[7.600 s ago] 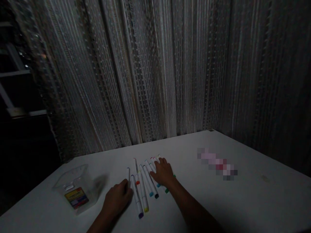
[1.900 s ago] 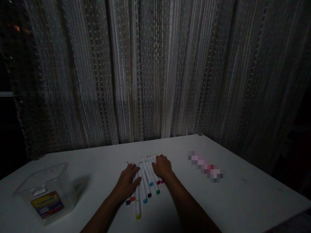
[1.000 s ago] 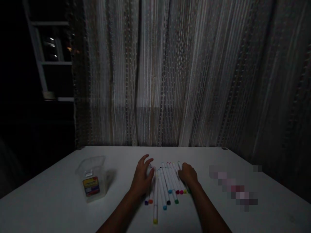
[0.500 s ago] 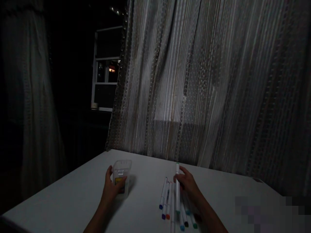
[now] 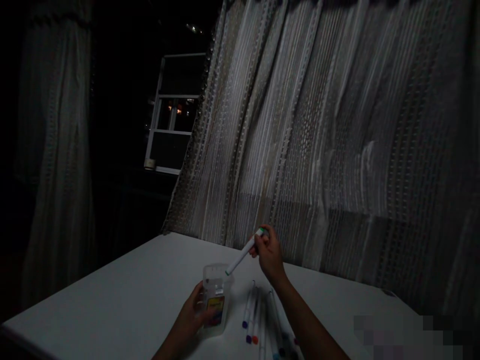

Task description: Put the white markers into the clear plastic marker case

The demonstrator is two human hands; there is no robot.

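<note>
My left hand (image 5: 191, 315) is wrapped round a clear plastic tub (image 5: 215, 297) with a yellow label, which stands upright on the white table (image 5: 123, 295). My right hand (image 5: 269, 255) pinches a white marker (image 5: 243, 252) with a green end. The marker slants down to the left, its lower tip just above the tub's open rim. Several more white markers (image 5: 255, 320) with coloured caps lie side by side on the table right of the tub, below my right forearm.
A pale striped curtain (image 5: 318, 130) hangs close behind the table. A dark window (image 5: 168, 130) shows at the back left, with another curtain (image 5: 52, 150) at the far left. A blurred patch (image 5: 412, 335) covers the table's lower right.
My left hand left the markers, took hold of the tub and stood it nearer the markers. My right hand picked up one marker and lifted it over the tub. The view swung left.
</note>
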